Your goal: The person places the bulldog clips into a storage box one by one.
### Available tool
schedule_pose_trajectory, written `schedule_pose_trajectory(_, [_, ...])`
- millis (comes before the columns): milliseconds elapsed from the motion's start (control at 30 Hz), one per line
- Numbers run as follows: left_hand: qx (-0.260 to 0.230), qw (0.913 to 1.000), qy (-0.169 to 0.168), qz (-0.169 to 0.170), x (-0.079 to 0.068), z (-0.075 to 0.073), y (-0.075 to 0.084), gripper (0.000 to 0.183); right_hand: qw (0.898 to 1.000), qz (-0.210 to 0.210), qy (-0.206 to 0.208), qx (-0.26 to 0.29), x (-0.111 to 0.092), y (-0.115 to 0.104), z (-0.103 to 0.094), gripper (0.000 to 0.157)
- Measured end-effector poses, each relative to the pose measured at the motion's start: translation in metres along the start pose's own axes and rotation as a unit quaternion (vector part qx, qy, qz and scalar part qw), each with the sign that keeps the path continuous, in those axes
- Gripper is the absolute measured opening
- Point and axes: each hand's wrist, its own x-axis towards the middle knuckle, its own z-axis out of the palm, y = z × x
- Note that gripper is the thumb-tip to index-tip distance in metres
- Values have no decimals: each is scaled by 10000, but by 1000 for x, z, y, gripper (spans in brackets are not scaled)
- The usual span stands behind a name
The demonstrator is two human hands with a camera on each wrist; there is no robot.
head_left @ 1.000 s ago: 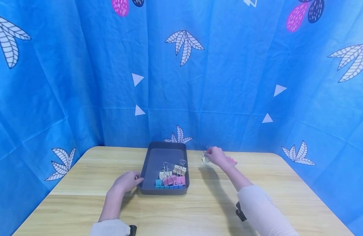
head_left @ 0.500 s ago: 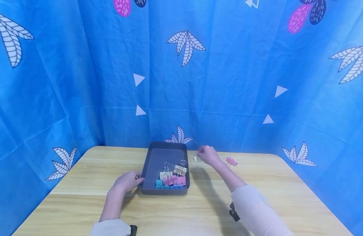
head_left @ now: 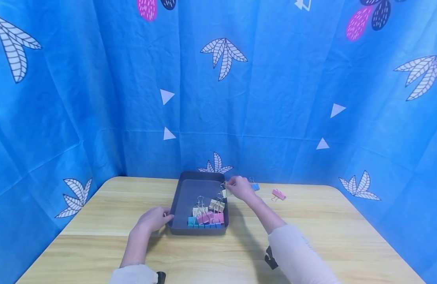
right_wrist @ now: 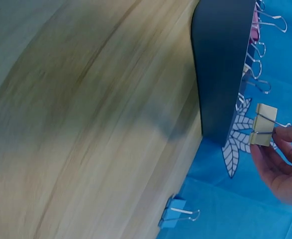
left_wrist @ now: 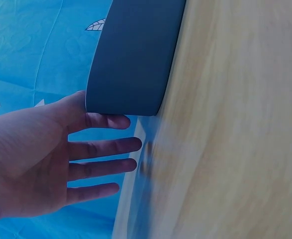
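Observation:
My right hand (head_left: 241, 188) pinches a pale yellow binder clip (right_wrist: 263, 118) between thumb and fingers, near the right rim of the dark grey tray (head_left: 197, 232). In the right wrist view the clip's wire handles point toward the fingers. At the tray's left side is my left hand (head_left: 152, 219), its thumb against the rim. The left wrist view shows its fingers (left_wrist: 106, 146) straight and spread, the uppermost along the tray's edge. Inside the tray's near right part lie several binder clips: pink (head_left: 217, 217), teal (head_left: 192, 222), blue and beige (head_left: 216, 205).
A blue binder clip (head_left: 255, 187) lies on the wooden table (head_left: 310, 236) just beyond my right wrist. Farther right is a pink binder clip (head_left: 279, 194). A patterned blue curtain (head_left: 275, 98) hangs behind the table's far edge.
My right hand has carried the pale yellow binder clip left to the tray's rim. The pink clip, then the blue clip behind, came into view. My left hand has stayed put.

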Motion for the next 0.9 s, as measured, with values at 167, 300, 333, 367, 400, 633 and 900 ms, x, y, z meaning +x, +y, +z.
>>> schedule_pose_trajectory(167, [33,10000,-10,25,0,1,-1,25,10000,93,-8,-14,1,-3,6,13])
schedule_pose_trajectory(300, [30,10000,-9,51,0,0,0,26,10000,88,6,-1,2,-6,9,12])
schedule_pose_trajectory(333, [24,10000,-7,43,0,0,0,26,10000,93,16,10,2,-6,10,12])
schedule_pose_trajectory(367, [32,10000,-1,40,0,0,0,25,10000,84,22,7,2,-7,11,11])
schedule_pose_trajectory(400, [27,10000,3,46,0,0,0,25,10000,61,35,-17,2,-8,12,11])
schedule_pose_trajectory(633, [25,10000,-3,1,0,-1,-1,23,9999,-55,55,-75,5,-13,22,11])
schedule_pose_trajectory(900, [34,10000,-20,90,0,-1,0,24,9996,-188,107,-170,10,-18,31,9])
